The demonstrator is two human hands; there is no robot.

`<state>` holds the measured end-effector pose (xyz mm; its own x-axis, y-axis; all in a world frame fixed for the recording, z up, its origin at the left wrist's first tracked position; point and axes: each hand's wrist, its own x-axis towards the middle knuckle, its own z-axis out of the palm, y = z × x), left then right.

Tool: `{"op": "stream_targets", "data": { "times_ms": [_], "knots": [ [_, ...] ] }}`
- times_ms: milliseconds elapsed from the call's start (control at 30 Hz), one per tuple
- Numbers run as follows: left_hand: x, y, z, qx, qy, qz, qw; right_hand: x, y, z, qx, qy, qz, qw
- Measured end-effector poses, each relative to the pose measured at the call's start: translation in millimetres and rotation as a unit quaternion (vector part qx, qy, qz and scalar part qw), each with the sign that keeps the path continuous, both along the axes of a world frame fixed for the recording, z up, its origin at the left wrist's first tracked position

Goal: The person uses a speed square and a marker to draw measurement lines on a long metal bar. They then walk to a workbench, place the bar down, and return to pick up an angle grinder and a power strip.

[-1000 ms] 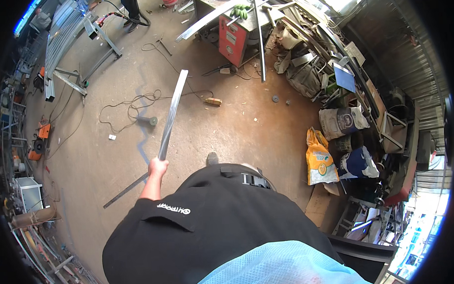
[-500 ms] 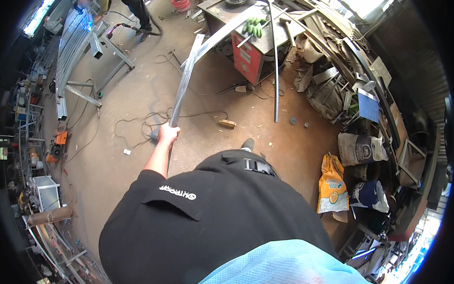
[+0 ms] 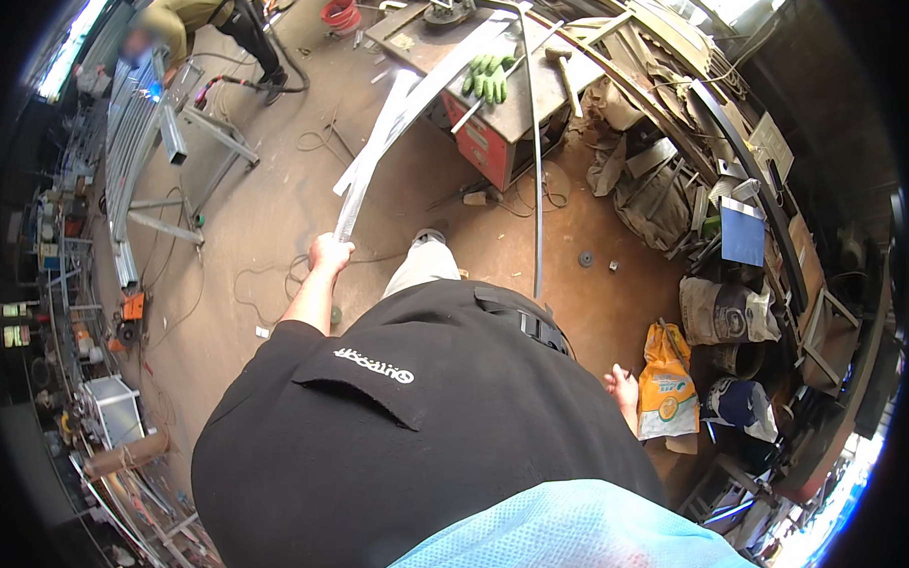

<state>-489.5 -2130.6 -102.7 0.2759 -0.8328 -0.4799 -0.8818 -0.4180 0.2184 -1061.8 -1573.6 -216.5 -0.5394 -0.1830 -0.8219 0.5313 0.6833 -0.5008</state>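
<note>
My left hand (image 3: 330, 252) is closed round the lower end of a long silver metal tube (image 3: 350, 216), which slants up and away over the floor. It crosses a second long metal tube (image 3: 451, 72), whose far part lies over the workbench (image 3: 514, 117). Low at my right side, my right hand (image 3: 623, 388) is beside a yellow bag (image 3: 670, 389); its fingers are loosely curled and slightly apart, and I see nothing in them. Green work gloves (image 3: 486, 80) and a hammer (image 3: 566, 80) lie on the bench.
A thin metal bar (image 3: 539, 201) hangs down from the bench into my path. At the far left another person (image 3: 180, 28) bends over metal tubing on a stand (image 3: 162, 209). Cables run over the floor. Sacks (image 3: 721, 308) and scrap line the right side. A red bucket (image 3: 341, 16) stands far off.
I have stepped forward, with my leg now showing. My left hand still grips the tube, now closer to the crossing tube. My right hand has come into view beside the yellow bag.
</note>
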Motion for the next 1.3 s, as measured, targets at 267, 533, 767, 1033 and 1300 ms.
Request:
{"op": "stream_targets", "data": {
  "times_ms": [267, 533, 767, 1033, 1300],
  "knots": [
    [-58, -161, -30, -0.035, 0.002, -0.081, 0.996, 104, 46, -31, 0.016, -0.019, -0.029, 0.999],
    [-130, -312, -93, -0.027, 0.029, -0.195, 0.980, 197, -56, 20, 0.051, -0.001, -0.117, 0.992],
    [-172, -380, -125, 0.001, 0.077, -0.216, 0.973, 256, -110, 47, 0.055, 0.041, -0.156, 0.985],
    [-209, -412, -154, 0.015, 0.174, -0.206, 0.963, 293, -128, 85, 0.062, 0.064, -0.174, 0.981],
    [-257, -438, -137, 0.053, 0.081, -0.290, 0.952, 319, -165, 90, 0.099, 0.027, -0.176, 0.979]
  ]
}}
